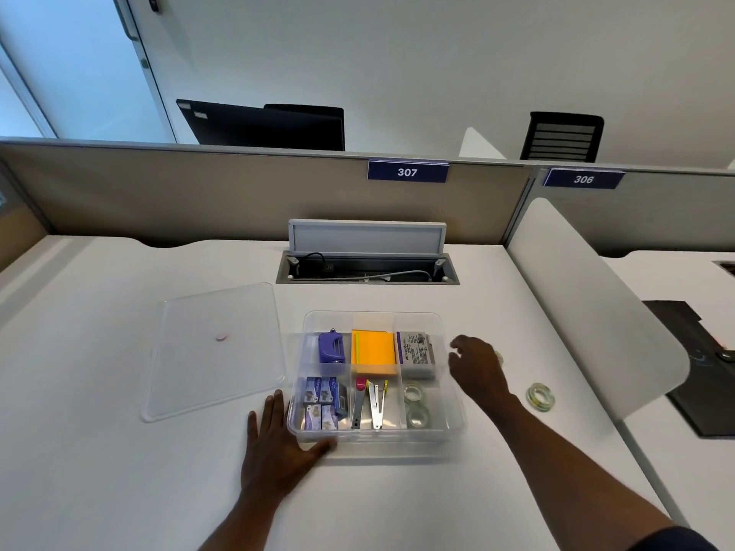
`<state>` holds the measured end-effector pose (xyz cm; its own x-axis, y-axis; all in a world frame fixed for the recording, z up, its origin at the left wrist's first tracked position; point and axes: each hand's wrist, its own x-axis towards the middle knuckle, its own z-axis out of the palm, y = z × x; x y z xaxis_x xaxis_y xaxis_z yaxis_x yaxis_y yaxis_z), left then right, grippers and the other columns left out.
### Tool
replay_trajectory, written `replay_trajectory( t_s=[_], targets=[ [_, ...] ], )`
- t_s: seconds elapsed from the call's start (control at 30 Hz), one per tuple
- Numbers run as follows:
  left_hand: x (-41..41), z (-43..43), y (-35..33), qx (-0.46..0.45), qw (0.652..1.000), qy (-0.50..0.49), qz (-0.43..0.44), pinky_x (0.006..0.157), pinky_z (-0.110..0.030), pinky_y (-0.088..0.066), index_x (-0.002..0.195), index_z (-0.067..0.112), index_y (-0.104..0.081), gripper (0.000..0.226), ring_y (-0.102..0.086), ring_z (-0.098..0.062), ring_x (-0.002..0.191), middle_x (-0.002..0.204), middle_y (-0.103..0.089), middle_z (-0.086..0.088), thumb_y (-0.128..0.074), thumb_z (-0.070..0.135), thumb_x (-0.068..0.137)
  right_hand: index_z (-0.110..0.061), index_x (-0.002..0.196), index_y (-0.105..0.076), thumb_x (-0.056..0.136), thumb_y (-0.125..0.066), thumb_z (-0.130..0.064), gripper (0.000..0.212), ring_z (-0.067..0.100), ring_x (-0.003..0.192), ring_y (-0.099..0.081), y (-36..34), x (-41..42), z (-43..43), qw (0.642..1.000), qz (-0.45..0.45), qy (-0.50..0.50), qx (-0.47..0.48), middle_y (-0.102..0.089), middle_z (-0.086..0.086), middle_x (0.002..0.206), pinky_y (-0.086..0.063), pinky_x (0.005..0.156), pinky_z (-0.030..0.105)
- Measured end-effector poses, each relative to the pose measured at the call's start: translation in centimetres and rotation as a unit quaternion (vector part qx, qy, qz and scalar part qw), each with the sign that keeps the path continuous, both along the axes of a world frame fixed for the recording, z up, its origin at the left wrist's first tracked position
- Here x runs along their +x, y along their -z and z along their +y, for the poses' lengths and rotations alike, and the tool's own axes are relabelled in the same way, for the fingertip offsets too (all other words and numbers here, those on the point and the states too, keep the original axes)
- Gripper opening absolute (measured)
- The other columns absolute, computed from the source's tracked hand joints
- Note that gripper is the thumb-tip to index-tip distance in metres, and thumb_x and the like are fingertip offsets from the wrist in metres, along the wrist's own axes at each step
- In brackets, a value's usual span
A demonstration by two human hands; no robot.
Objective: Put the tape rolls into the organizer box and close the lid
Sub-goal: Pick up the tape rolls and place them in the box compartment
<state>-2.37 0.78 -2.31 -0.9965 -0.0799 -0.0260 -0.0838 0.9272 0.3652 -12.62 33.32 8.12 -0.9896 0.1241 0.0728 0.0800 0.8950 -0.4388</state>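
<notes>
Right hand reaching for loose tape rolls; box open, lid off to the left.

Two clear tape rolls point(415, 403) lie flat in the near-right compartment of the organizer box point(453, 425); one loose roll point(541, 396) lies flat on the desk point(119, 491) to the right, hole up, and another is mostly hidden behind the right hand point(475, 365), fingers spread, gripping nothing. Left hand point(278, 439) flat, open, braced against the box's near-left corner. Rolls look light, stiff, slick: pinch across the rim. Lid point(216, 351) lies flat, long axis near-to-far.
</notes>
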Motion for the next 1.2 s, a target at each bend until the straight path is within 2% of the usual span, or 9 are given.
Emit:
replay_trajectory(
  t_s=[0.13, 0.33, 0.43, 0.6, 0.77, 0.9, 0.93, 1.0, 1.2],
  targets=[
    [0.0, 0.0, -0.1, 0.01, 1.0, 0.0, 0.008, 0.119, -0.045, -0.001, 0.149, 0.023, -0.015, 0.115, -0.007, -0.02, 0.146, 0.158, -0.016, -0.008, -0.035, 0.095, 0.062, 0.001, 0.096, -0.06, 0.08, -0.048, -0.004, 0.021, 0.043, 0.087, -0.059, 1.5, 0.7, 4.0, 0.992, 0.021, 0.108, 0.066, -0.058, 0.024, 0.094, -0.054, 0.074, 0.044],
    [0.1, 0.1, -0.1, 0.011, 1.0, -0.006, 0.008, 0.119, -0.045, -0.001, 0.149, 0.021, -0.016, 0.117, -0.007, -0.019, 0.146, 0.157, -0.018, -0.008, -0.038, 0.094, 0.061, -0.012, 0.114, -0.048, 0.081, -0.053, -0.02, 0.034, 0.038, 0.112, -0.046, 5.3, 2.3, 10.1, 0.958, -0.171, 0.202, 0.109, -0.045, 0.016, 0.119, -0.039, 0.097, 0.045],
    [0.1, 0.2, -0.1, 0.012, 1.0, -0.006, 0.008, 0.119, -0.046, -0.002, 0.149, 0.02, -0.015, 0.117, -0.006, -0.019, 0.146, 0.157, -0.017, -0.008, -0.038, 0.094, 0.061, -0.006, 0.103, -0.054, 0.08, -0.047, -0.019, 0.027, 0.038, 0.097, -0.054, 6.7, 2.9, 10.3, 0.958, -0.132, 0.228, 0.114, -0.05, 0.019, 0.108, -0.042, 0.083, 0.043],
    [0.1, 0.2, -0.3, 0.013, 1.0, -0.006, 0.006, 0.119, -0.043, 0.001, 0.149, 0.021, -0.012, 0.117, -0.004, -0.018, 0.146, 0.158, -0.015, -0.007, -0.037, 0.094, 0.061, -0.005, 0.113, -0.048, 0.088, -0.044, -0.013, 0.026, 0.042, 0.101, -0.056, 5.5, 2.8, 10.0, 0.971, -0.154, 0.162, 0.088, -0.05, 0.022, 0.109, -0.048, 0.085, 0.043],
    [0.2, 0.3, -0.3, 0.004, 1.0, -0.002, 0.009, 0.119, -0.043, 0.001, 0.149, 0.023, -0.012, 0.114, -0.005, -0.019, 0.146, 0.158, -0.015, -0.007, -0.036, 0.094, 0.062, -0.003, 0.116, -0.047, 0.08, -0.052, -0.013, 0.037, 0.043, 0.102, -0.057, 4.9, 1.0, 8.5, 0.98, -0.166, 0.09, 0.062, -0.055, 0.024, 0.107, -0.047, 0.087, 0.039],
    [0.2, 0.2, -0.3, 0.006, 1.0, -0.006, 0.008, 0.119, -0.043, 0.0, 0.149, 0.022, -0.013, 0.115, -0.006, -0.018, 0.146, 0.158, -0.016, -0.007, -0.035, 0.094, 0.062, 0.003, 0.082, -0.063, 0.073, -0.037, -0.024, 0.039, 0.041, 0.081, -0.064, 5.0, -1.5, 6.7, 0.99, -0.129, 0.04, 0.034, -0.067, 0.02, 0.084, -0.047, 0.071, 0.03],
    [0.2, 0.2, -0.3, 0.006, 1.0, -0.006, 0.007, 0.119, -0.043, 0.0, 0.149, 0.022, -0.012, 0.116, -0.005, -0.018, 0.146, 0.158, -0.015, -0.007, -0.035, 0.094, 0.062, 0.003, 0.08, -0.065, 0.074, -0.042, -0.021, 0.033, 0.039, 0.082, -0.063, 4.7, -1.9, 6.0, 0.994, -0.106, 0.024, 0.032, -0.068, 0.017, 0.084, -0.047, 0.073, 0.032],
    [0.2, 0.2, -0.3, 0.006, 1.0, -0.005, 0.007, 0.119, -0.042, 0.001, 0.149, 0.021, -0.012, 0.115, -0.005, -0.018, 0.146, 0.158, -0.015, -0.007, -0.035, 0.094, 0.062, -0.004, 0.092, -0.066, 0.073, -0.057, -0.018, 0.025, 0.034, 0.089, -0.061, 2.8, -2.0, 4.1, 0.998, -0.064, -0.011, 0.027, -0.069, 0.014, 0.094, -0.049, 0.08, 0.036],
    [0.1, 0.2, -0.3, 0.006, 1.0, -0.001, 0.002, 0.12, -0.043, 0.0, 0.15, 0.023, -0.012, 0.115, -0.003, -0.018, 0.146, 0.159, -0.013, -0.006, -0.034, 0.094, 0.063, -0.01, 0.119, -0.056, 0.076, -0.066, -0.021, 0.045, 0.031, 0.108, -0.056, -0.8, -1.2, 0.1, 0.984, -0.098, -0.149, 0.001, -0.061, 0.014, 0.114, -0.043, 0.09, 0.034]
  ],
)
